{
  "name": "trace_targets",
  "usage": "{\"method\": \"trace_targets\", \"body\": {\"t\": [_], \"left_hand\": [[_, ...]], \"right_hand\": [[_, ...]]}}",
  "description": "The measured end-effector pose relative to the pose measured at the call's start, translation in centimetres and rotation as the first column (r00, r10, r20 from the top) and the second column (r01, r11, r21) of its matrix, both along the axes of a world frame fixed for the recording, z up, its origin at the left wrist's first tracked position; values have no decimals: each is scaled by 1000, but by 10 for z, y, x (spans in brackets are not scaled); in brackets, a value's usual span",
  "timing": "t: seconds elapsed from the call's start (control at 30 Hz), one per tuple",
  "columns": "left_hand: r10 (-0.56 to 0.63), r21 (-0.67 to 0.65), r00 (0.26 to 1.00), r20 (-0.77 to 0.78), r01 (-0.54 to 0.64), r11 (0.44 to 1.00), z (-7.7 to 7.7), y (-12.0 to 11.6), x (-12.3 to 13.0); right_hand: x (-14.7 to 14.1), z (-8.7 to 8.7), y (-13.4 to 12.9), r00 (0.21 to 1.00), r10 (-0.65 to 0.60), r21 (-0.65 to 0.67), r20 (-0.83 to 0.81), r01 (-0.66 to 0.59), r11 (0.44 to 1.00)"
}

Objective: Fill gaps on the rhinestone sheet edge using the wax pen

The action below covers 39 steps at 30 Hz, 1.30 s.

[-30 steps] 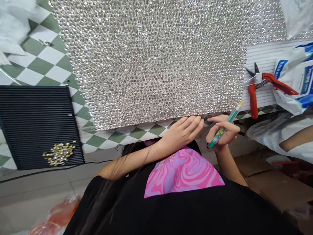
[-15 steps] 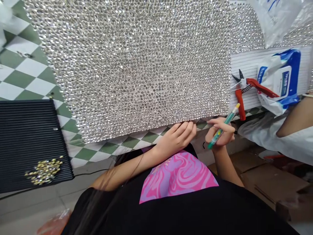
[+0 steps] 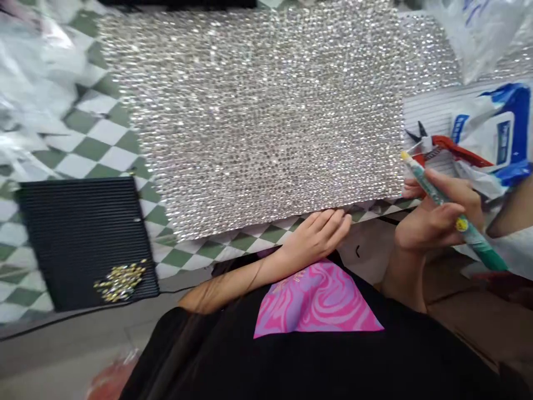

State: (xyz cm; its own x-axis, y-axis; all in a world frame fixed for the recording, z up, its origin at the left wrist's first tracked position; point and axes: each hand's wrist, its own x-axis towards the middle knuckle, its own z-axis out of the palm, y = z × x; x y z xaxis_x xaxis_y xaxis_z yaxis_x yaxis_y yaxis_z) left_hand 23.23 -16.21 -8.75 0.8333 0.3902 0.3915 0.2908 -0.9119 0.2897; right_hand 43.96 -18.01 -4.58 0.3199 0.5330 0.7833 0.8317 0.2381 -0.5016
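Basically, the rhinestone sheet looks covered edge to edge, so not much seems left to fill, as far as can be seen. Its near edge is just touched by the relaxed, open left hand, while a green pen is gripped in the right hand, right beside the sheet's corner.

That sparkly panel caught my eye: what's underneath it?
Green-and-white checkered tiles show beyond the edges of the rhinestone sheet; whatever lies directly beneath it is covered and cannot be seen.
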Motion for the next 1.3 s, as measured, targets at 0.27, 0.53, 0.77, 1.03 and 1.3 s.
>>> {"method": "trace_targets", "body": {"t": [0.27,0.53,0.77,1.03,1.3], "left_hand": [[296,-202,900,321,-240,950,29,-1,-69],[923,24,281,264,-958,285,22,-11,-264],[987,-390,-25,161,-920,40,-36,-43,-348],[999,-642,-33,-12,-766,-33,-21,-37,-326],[994,-789,-112,-18,-608,-83,-17,-34,-319]], "right_hand": [[-71,-1,36,936,270,-14,-225,-280,960],[-142,-8,46,847,491,-169,-203,-524,835],[-169,-9,69,750,573,-179,-330,-646,742],[-212,14,96,687,691,-401,-225,-712,577],[-246,9,100,590,800,-476,-106,-737,480]]}}
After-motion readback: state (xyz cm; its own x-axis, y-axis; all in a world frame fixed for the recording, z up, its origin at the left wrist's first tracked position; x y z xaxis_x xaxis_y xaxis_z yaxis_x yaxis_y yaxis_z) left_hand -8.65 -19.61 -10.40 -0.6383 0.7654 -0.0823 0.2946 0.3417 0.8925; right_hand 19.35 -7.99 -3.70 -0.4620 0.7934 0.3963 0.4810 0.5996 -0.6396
